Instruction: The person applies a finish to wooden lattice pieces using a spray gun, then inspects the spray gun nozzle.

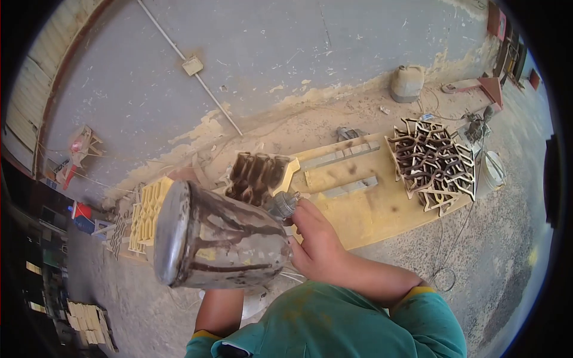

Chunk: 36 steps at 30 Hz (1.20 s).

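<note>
A metal paint cup (233, 238), streaked with dark brown drips, is tilted on its side close to the camera. Its round silver lid (171, 234) faces left. At the narrow right end sits the grey metal spray gun (283, 204) it belongs to. My right hand (316, 235) is closed around the gun, partly behind the cup. My left forearm (221, 310) runs up behind the cup, which hides the left hand and its fingers. Just beyond the gun stands a brown-coated, wavy-slotted part (259, 173) with a pale yellow edge.
A long yellow-stained board (358, 221) lies ahead. On its right end is a stack of brown-coated wavy frames (433, 164). Uncoated yellow wavy parts (149, 209) stand at left. Near the wall are a plastic jug (407, 83) and a white bucket (493, 170). A thin cable crosses the floor.
</note>
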Available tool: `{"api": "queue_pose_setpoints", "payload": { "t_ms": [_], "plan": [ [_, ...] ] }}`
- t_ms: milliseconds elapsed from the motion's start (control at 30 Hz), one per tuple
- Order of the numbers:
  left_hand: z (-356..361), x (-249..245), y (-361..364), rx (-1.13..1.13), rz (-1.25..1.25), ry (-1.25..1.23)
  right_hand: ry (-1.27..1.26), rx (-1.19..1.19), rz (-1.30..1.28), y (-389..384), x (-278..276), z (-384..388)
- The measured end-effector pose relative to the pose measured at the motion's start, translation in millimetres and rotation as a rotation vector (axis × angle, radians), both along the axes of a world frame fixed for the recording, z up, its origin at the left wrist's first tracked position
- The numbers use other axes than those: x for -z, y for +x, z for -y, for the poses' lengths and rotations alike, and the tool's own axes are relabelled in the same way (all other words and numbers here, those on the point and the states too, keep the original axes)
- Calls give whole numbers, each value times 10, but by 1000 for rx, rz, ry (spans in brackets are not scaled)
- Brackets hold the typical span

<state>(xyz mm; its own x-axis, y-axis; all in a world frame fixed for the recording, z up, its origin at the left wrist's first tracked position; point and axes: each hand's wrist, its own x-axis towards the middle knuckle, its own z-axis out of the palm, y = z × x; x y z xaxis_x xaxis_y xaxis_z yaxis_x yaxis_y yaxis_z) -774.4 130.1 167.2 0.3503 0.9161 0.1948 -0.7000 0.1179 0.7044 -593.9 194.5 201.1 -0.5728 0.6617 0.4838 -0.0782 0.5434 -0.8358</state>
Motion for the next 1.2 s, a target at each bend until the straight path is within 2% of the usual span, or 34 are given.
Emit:
{"api": "queue_pose_setpoints", "payload": {
  "t_ms": [233,333,367,567,700,800,1000,1033,1133,1167,1200],
  "plan": [
    [-15,71,45,-82,-19,-37,113,7,-90,47,-29,-57],
    [-47,106,58,-92,-1,-32,114,-12,-171,8,-31,-38],
    [-52,124,57,-94,8,-32,92,-63,-128,41,-51,-35],
    [-72,189,87,-147,28,-33,155,-61,-284,-7,-21,-32],
    [-74,229,89,-213,28,-25,97,-98,-189,40,8,-80],
    [-55,233,113,-325,-23,-47,93,-109,-138,60,67,-138],
    [28,305,397,-788,-288,-247,163,-122,74,-42,157,-163],
    [-9,356,444,-803,-248,-268,154,-137,112,-87,144,-155],
    [-20,387,481,-930,-528,-131,71,-157,235,-190,166,-97],
    [-35,282,584,-1001,-442,-121,34,-157,277,-227,188,-86],
    [-34,328,603,-1042,-474,-121,45,-170,278,-270,209,-83]
  ]
}}
